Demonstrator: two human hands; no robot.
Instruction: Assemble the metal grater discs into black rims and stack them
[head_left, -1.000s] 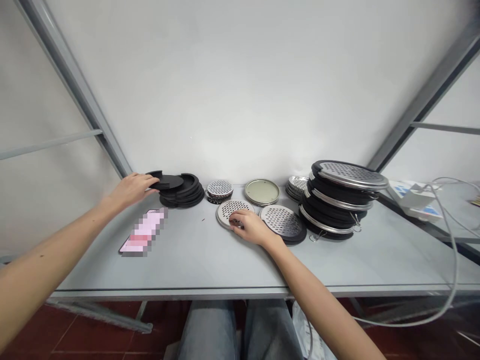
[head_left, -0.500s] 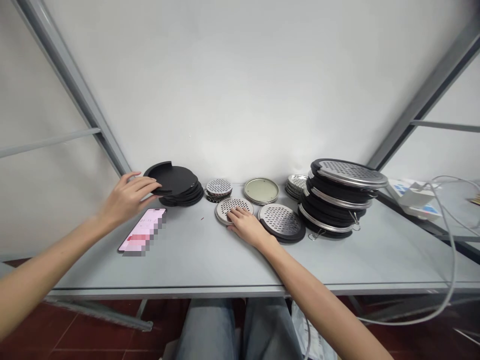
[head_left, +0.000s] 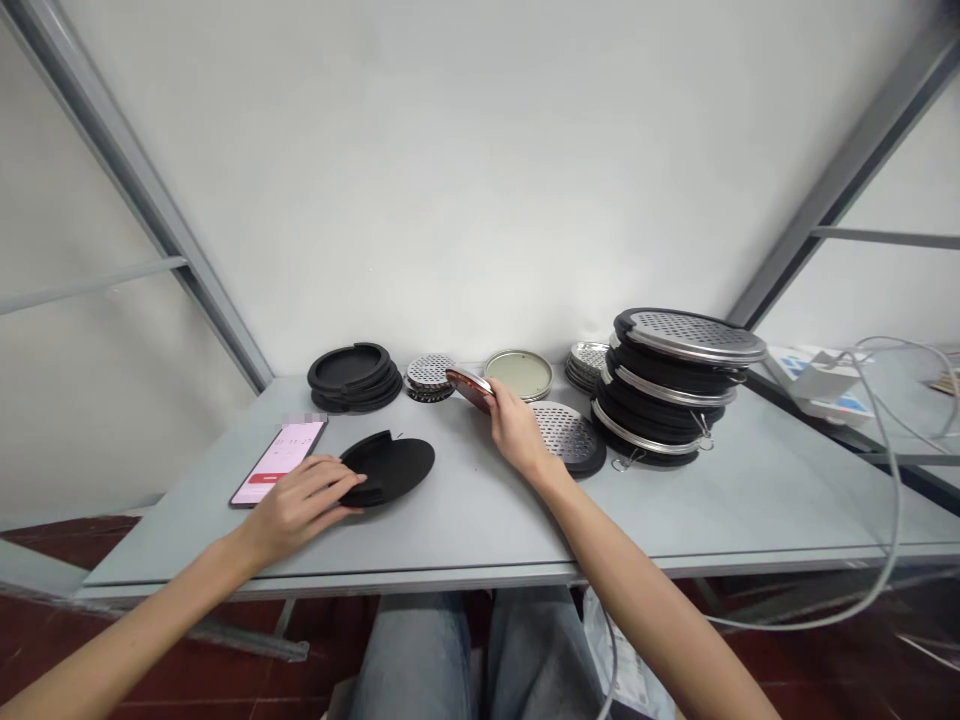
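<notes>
My left hand (head_left: 304,505) grips the left edge of a round black cover (head_left: 401,468) with a raised partial rim. The cover is tilted, low over the front of the table. My right hand (head_left: 517,425) pinches a round metal disc (head_left: 469,387) at its edge, tipped up so its reddish side shows. Under that wrist lies a perforated metal disc in a black cover (head_left: 570,440). Behind my right hand sits a pale green round metal lid (head_left: 517,372). A stack of black covers (head_left: 352,375) stands at the back left.
A tall stack of perforated discs and black covers (head_left: 675,390), with wire clips, stands on the right. Small perforated discs (head_left: 431,370) and more silver discs (head_left: 589,362) are piled along the wall. A phone (head_left: 281,455) lies left. White cables (head_left: 896,500) hang at the right.
My left hand has taken a black cover from the stack and brought it forward and right. My right hand has lifted the perforated disc off the table and tipped it up.
</notes>
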